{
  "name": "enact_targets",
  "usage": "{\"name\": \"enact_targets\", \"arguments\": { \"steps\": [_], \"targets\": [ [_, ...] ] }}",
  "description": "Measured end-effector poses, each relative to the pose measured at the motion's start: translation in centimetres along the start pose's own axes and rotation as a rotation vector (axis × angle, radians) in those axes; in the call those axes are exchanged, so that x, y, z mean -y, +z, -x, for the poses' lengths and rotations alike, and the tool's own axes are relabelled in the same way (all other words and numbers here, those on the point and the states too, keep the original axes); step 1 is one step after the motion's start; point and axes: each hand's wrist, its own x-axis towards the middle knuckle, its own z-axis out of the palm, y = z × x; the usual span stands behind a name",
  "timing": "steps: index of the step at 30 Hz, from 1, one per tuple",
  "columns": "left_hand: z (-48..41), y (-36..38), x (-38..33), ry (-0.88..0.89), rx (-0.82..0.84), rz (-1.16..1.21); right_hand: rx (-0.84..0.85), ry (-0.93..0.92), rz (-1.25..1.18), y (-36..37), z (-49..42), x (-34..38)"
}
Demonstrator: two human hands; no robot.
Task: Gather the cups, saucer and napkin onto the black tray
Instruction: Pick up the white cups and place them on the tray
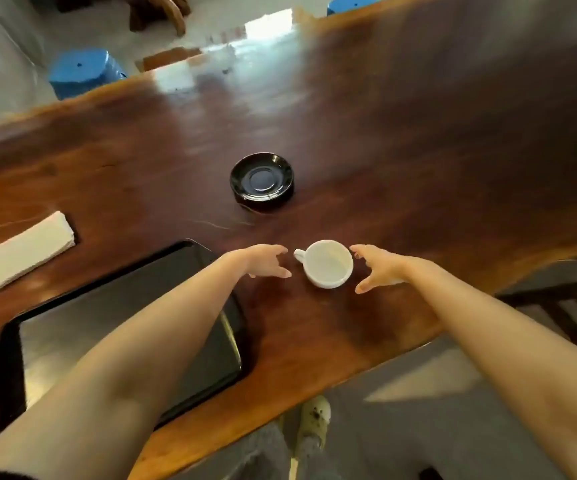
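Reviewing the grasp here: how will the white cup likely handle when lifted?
The white cup looks like glazed ceramic, so probably rigid, smooth and breakable if dropped. It appears empty, so likely light with nothing to spill. Its broad mouth and upright stance suggest it won't tip easily; the left hand and right hand flank it, open.

We are seeing a white cup standing upright and empty on the wood, its handle pointing left, just right of the tray's far corner. A black saucer is sitting flat farther back, well apart from the cup, glossy, with nothing on it. A folded white napkin is lying flat at the left, just beyond the tray. The black tray is lying flat near the front edge, rectangular with rounded corners.
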Motion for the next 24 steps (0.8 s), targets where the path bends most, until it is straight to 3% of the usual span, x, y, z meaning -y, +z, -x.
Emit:
{"name": "enact_targets", "arguments": {
  "steps": [5, 10, 24],
  "targets": [
    [-1.6, 0.6, -0.1, 0.056, -0.106, 0.126, -0.04, -0.038, -0.133, 1.7, -2.0, -0.4],
    [-2.8, 1.3, -0.7, 0.173, -0.104, 0.3, -0.062, -0.224, -0.35, 2.5, -3.4, -0.4],
    [-3.3, 2.1, -1.5, 0.145, -0.07, 0.676, -0.07, -0.138, -0.675, 3.0, -3.4, -0.5]
  ]
}}
